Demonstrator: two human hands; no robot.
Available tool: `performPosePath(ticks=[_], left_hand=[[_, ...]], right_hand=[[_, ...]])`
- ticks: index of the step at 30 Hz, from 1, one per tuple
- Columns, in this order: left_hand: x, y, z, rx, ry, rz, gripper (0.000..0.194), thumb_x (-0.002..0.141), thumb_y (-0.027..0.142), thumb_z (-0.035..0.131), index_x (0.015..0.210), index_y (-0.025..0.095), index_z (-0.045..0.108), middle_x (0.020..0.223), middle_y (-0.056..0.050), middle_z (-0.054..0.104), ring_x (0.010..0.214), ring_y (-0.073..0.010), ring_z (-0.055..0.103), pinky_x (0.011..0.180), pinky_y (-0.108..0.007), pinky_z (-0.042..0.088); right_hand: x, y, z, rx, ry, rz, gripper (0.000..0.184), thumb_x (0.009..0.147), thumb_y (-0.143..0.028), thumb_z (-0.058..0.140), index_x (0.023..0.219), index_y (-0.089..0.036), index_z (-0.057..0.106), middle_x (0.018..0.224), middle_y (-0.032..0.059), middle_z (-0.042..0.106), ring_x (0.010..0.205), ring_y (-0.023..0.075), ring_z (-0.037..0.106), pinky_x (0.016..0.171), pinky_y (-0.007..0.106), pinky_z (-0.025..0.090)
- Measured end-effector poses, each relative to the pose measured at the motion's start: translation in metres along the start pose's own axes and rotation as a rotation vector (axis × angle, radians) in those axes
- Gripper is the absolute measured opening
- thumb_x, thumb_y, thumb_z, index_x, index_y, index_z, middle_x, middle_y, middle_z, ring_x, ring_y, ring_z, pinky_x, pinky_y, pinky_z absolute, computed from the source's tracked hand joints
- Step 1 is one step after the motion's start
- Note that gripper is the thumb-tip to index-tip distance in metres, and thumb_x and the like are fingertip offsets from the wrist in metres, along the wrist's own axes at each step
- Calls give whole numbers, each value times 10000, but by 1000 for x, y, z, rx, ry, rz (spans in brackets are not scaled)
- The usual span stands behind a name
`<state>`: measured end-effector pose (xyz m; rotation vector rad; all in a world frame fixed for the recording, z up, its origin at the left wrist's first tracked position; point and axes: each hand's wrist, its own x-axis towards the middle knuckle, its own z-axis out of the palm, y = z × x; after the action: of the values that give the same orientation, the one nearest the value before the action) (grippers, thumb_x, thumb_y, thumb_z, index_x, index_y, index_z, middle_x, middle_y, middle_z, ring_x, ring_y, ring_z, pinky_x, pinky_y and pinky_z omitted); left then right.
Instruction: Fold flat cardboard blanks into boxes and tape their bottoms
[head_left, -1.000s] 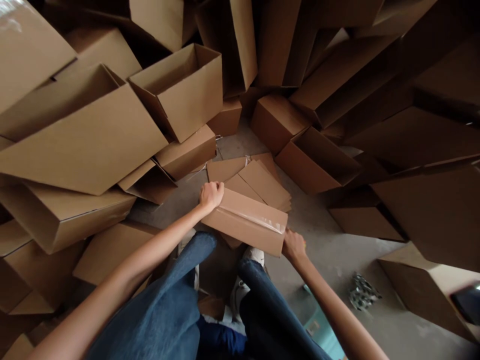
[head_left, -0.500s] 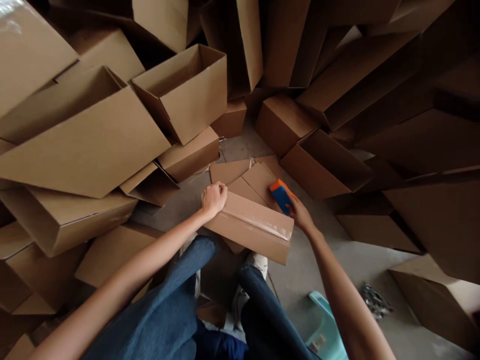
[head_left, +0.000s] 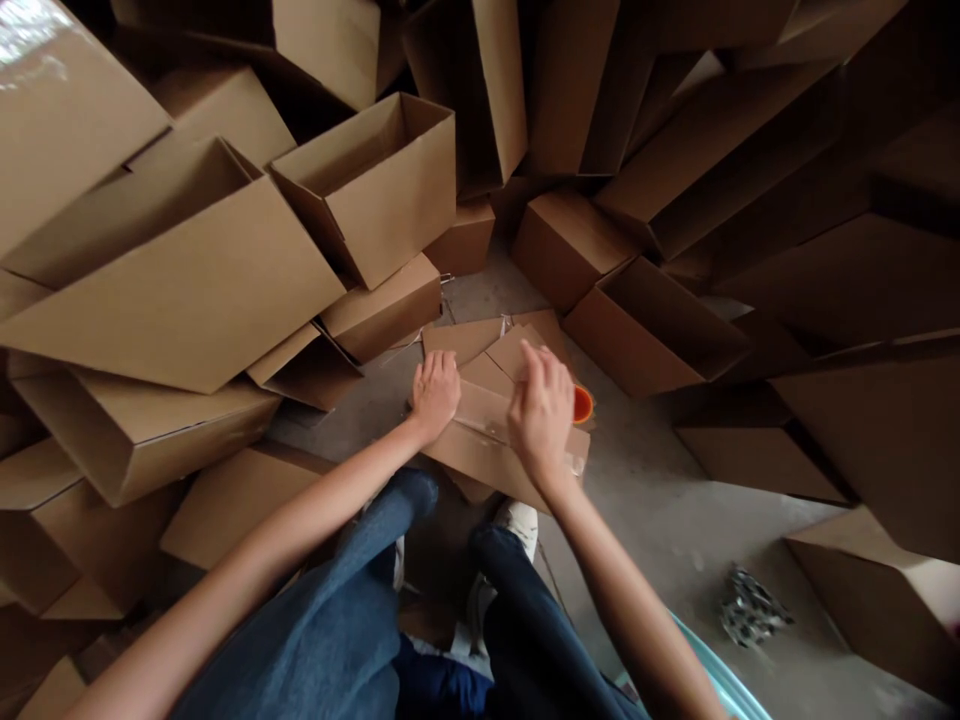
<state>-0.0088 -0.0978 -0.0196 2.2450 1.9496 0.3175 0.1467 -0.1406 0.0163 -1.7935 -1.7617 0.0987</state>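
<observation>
A long, narrow cardboard box (head_left: pixel 480 455) lies across the floor in front of my feet, with shiny clear tape along its top. My left hand (head_left: pixel 436 397) grips its left end, fingers curved over the far edge. Over the right half of the box is my right hand (head_left: pixel 541 415), its fingers extended and slightly bent, holding nothing that I can see. An orange-rimmed tape dispenser (head_left: pixel 583 404) shows just past the right hand's outer side, partly hidden by it. Flat cardboard pieces (head_left: pixel 461 340) lie beyond the box.
Open and closed cardboard boxes pile up all round, including an open box (head_left: pixel 390 195) at the back left and another (head_left: pixel 652 325) to the right. A turquoise plastic item (head_left: pixel 724 675) is by my right forearm. A crumpled silvery object (head_left: pixel 752 605) rests on the concrete floor (head_left: pixel 660 490).
My right hand has moved left over the box top, and the tape dispenser now shows beside it rather than in its fingers. My left hand has flattened slightly on the box.
</observation>
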Motion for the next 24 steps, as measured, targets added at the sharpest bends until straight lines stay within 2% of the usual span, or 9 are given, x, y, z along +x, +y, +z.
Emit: performPosePath(ticks=[3,5,7,12,15,18,24], left_hand=[[-1,1,-1,25,-30,2,409,1045,213,230,1260,132,568,1264,-151,639,1209,-252,548,1000,-357,403],[0,2,-2,38,-71,18,407,1043,215,239,1235,128,587,1260,-156,644,1217,-260,549,1005,-363,407],[0,3,-3,53,-91,54,403,1040,213,249,1220,120,597,1262,-161,646,1229,-268,546,1010,-372,412],[0,17,-1,98,-91,136,419,1037,185,240,1244,113,597,1348,-160,617,1327,-261,499,1069,-384,402],[-4,31,5,102,-108,152,421,1019,128,250,1284,98,575,1418,-163,573,1368,-239,480,1098,-370,400],[-6,42,10,75,-108,165,404,1018,135,265,1244,111,599,1428,-167,566,1375,-230,481,1094,-356,416],[-2,40,12,70,-108,188,378,1035,202,285,1228,139,604,1400,-157,594,1416,-227,435,1107,-390,411]], right_hand=[[-17,-22,35,-43,-115,-83,541,971,-152,273,1501,-133,378,1460,160,512,1432,245,364,1196,513,230],[-24,-19,53,-52,-168,-49,541,977,-170,279,1506,-86,353,1496,187,469,1449,258,333,1200,516,217],[-27,-13,63,-50,-185,-9,534,980,-183,283,1494,-63,362,1497,200,464,1452,266,324,1199,514,219],[-24,-5,65,16,-157,30,524,957,-170,295,1454,-42,400,1460,220,490,1429,276,355,1184,523,258],[-25,2,66,104,-64,44,524,943,-152,281,1444,-73,412,1421,215,517,1401,265,392,1160,524,313],[-28,9,68,184,52,54,527,956,-158,248,1465,-130,383,1410,202,511,1376,249,417,1120,520,378],[-30,8,70,232,152,23,472,1011,-240,271,1470,-193,369,1389,174,511,1342,247,439,1104,519,394]])
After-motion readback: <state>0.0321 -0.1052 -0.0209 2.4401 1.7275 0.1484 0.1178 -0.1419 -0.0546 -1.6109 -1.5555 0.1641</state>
